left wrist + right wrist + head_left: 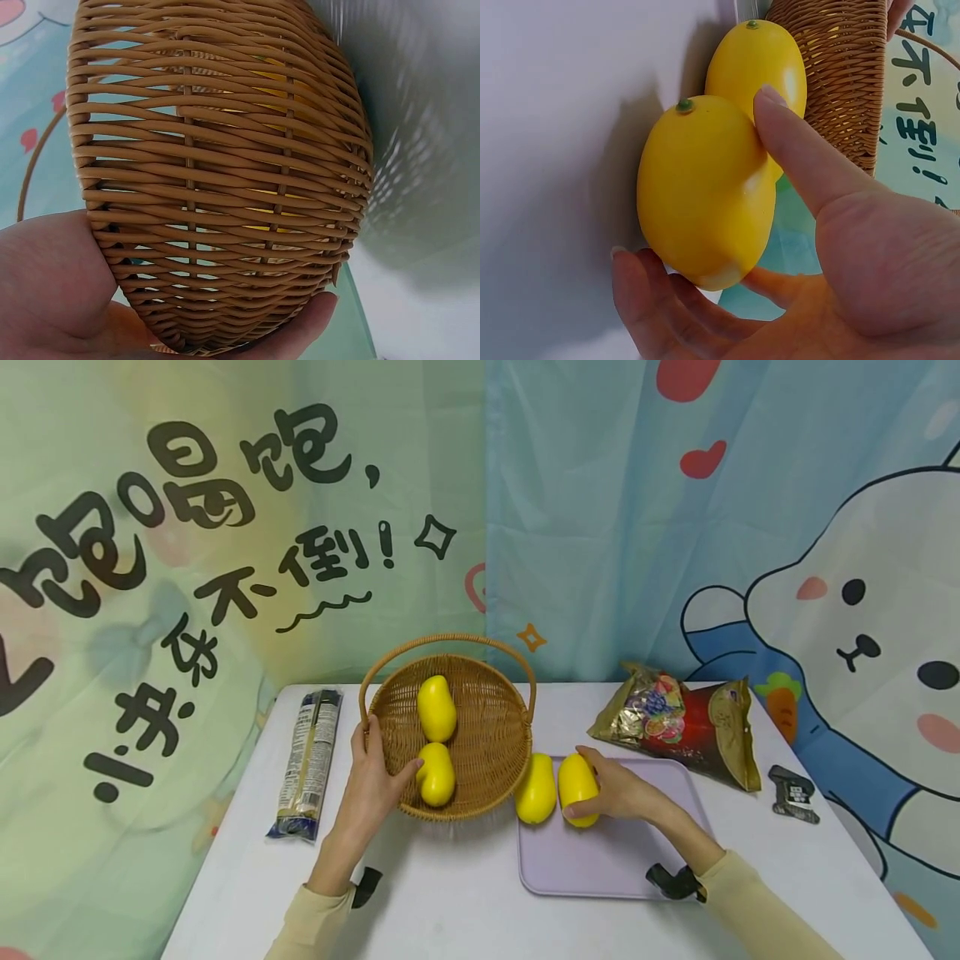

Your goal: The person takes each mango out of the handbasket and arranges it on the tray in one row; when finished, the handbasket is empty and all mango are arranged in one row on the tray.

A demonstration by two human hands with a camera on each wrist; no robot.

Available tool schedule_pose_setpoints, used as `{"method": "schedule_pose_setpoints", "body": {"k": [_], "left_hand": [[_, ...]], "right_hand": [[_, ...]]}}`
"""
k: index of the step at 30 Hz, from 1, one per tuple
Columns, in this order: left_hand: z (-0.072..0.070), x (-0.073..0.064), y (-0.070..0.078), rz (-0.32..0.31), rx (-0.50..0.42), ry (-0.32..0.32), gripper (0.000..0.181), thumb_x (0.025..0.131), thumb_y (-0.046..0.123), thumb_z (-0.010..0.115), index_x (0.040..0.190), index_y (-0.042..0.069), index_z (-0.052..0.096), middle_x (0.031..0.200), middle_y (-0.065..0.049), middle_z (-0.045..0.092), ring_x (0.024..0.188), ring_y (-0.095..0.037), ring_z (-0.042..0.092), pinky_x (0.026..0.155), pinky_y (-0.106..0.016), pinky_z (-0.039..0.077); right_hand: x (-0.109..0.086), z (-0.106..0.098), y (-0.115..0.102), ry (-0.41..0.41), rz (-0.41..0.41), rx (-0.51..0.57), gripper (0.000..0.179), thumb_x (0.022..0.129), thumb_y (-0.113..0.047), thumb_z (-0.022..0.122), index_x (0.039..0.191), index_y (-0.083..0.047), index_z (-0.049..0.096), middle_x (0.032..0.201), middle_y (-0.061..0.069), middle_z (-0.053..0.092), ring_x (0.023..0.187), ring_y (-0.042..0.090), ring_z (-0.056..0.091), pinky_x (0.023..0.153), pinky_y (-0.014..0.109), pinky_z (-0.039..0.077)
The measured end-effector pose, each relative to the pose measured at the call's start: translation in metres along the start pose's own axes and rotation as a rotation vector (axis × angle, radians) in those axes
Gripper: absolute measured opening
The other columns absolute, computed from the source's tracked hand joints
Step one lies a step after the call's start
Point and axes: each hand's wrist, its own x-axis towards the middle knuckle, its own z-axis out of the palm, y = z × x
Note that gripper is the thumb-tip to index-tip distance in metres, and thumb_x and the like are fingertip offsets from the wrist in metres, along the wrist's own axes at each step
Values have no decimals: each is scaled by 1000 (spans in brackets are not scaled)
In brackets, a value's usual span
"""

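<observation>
My left hand [372,778] grips the left side of a handled wicker basket [491,727], its thumb over the rim. In the left wrist view, fingers [300,326] wrap under the woven wall. Two yellow mangoes lie in the basket, an upper mango [437,708] and a lower mango [437,774] by the thumb. My right hand [621,789] holds another yellow mango [577,789] over the lilac tray [585,872], thumb on one side and curled fingers on the other. Close beside it, a fourth-placed mango [536,789] sits between that one and the basket.
A long, clear-and-blue packet [306,768] lies left of the basket. Behind the tray rests a red and gold bag [686,718]. A small dark packet [793,795] lies at the table's right side. Printed curtains [570,527] hang behind the white table [450,910].
</observation>
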Motion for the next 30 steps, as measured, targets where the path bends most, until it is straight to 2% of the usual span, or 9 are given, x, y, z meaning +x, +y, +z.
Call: {"method": "schedule_pose_setpoints", "body": {"k": [8,14,18,21,25,30], "left_hand": [[0,0,0,-8,0,-4,103,93,32,75,161,-3,7,166,-29,5,138,-51,43,108,-56,47],[0,-1,0,-9,-4,-1,103,93,32,75,161,-3,7,166,-29,5,139,-51,43,107,-56,47],[0,0,-1,-5,-5,3,102,93,32,75,161,-3,8,166,-29,5,139,-51,43,106,-56,48],[0,0,-1,-1,-6,5,102,93,32,75,161,-3,8,166,-28,5,139,-50,43,105,-56,49],[0,0,-1,-3,-14,1,103,93,33,75,162,-2,7,166,-28,4,140,-51,42,106,-57,48],[0,0,-1,-8,-17,-5,103,94,34,74,162,-1,6,166,-28,3,140,-51,41,106,-57,47]], "right_hand": [[-1,2,1,10,3,-19,111,79,-44,86,156,6,23,144,29,51,115,34,57,106,62,45],[-3,1,0,1,20,-11,111,79,-47,85,157,4,24,146,31,49,126,43,54,106,63,45],[-5,-3,-1,-3,30,-32,112,80,-50,84,157,3,23,146,34,47,126,45,55,103,63,48],[-6,-10,0,1,37,-40,112,80,-53,82,158,0,22,148,36,44,123,46,58,99,61,51],[-7,-26,2,26,25,-18,109,82,-56,79,158,-3,24,153,35,38,127,50,53,98,61,52],[-14,-55,1,75,30,-13,111,84,-60,75,159,1,20,155,36,34,130,53,49,99,62,51]]}}
